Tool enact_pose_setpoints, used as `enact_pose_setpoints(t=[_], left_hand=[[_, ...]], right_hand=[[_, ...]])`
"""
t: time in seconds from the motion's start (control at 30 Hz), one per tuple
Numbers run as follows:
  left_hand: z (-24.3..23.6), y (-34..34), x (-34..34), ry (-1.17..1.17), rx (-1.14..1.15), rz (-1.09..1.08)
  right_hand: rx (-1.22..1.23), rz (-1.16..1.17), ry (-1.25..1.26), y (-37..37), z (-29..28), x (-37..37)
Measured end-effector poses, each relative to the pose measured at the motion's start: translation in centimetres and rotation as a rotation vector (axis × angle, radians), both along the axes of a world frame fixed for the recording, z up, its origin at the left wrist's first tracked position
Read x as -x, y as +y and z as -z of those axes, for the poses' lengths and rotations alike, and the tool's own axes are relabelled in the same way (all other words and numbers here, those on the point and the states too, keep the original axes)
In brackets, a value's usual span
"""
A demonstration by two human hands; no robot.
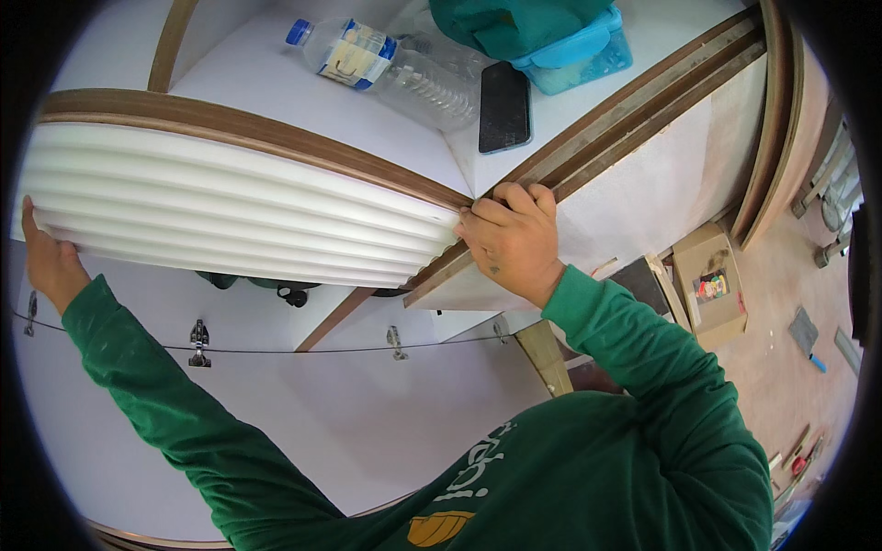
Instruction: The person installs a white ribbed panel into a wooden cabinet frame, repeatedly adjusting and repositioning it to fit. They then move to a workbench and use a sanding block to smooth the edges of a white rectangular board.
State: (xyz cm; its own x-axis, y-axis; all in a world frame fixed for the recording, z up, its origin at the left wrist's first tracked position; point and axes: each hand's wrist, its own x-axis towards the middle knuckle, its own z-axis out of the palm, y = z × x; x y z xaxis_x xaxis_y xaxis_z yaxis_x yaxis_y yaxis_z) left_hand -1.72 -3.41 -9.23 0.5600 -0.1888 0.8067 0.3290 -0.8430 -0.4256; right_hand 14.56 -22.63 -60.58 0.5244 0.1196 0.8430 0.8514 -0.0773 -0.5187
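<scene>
My left hand (55, 266) grips the left end of a long white ribbed panel (230, 197), which lies beneath a brown wooden edge strip (248, 141) of a white cabinet. My right hand (510, 243) has its fingers curled over the corner where the panel's right end meets a grooved wooden rail (643, 100); its fingertips are partly hidden. Just above that hand, inside the cabinet, lie a dark phone (504, 108), plastic bottles (344, 55), a blue lidded container (579, 66) and a teal cloth (505, 18).
Below the panel is an open white door (322, 413) with metal hinges (199, 342). At the right, a cardboard box (712, 312), a scraper (802, 331) and scattered tools lie on the floor (772, 395). Metal legs stand at the far right edge.
</scene>
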Motion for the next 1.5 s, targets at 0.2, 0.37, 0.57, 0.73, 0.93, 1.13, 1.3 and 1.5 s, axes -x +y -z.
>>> enact_pose_setpoints(t=[0.2, 0.37, 0.57, 0.73, 0.93, 1.13, 1.3, 1.5], left_hand=[[-1.2, -0.4, -1.7, -0.214, 0.335, 0.081], [-0.5, -1.7, -2.5, -0.327, 0.439, 0.236], [-2.2, -0.2, -4.1, -0.636, 0.723, 0.503], [-2.3, 1.0, -3.9, -0.595, 0.605, 0.606], [-2.4, 1.4, -4.1, -0.620, 0.648, 0.626], [-3.8, 4.7, -3.3, -0.418, 0.742, 0.485], [-2.4, 2.9, -4.6, -0.653, 0.540, 0.386], [-1.0, 0.7, -4.7, -0.705, 0.436, 0.498]], right_hand=[[-0.001, 0.000, 0.009, 0.0, 0.1, 0.1], [0.026, 0.002, 0.019, -0.2, -0.4, 0.0], [0.054, -0.004, 0.038, -0.6, -1.5, 0.4], [-0.072, -0.132, 0.033, -0.2, -4.9, 0.7], [-0.131, -0.193, 0.007, 2.0, -8.3, -0.1], [-0.171, -0.221, -0.054, 2.4, -8.3, -0.3], [-0.148, -0.216, -0.053, 2.2, -8.7, -0.5], [-0.176, -0.234, -0.059, 2.6, -8.6, -0.4]])
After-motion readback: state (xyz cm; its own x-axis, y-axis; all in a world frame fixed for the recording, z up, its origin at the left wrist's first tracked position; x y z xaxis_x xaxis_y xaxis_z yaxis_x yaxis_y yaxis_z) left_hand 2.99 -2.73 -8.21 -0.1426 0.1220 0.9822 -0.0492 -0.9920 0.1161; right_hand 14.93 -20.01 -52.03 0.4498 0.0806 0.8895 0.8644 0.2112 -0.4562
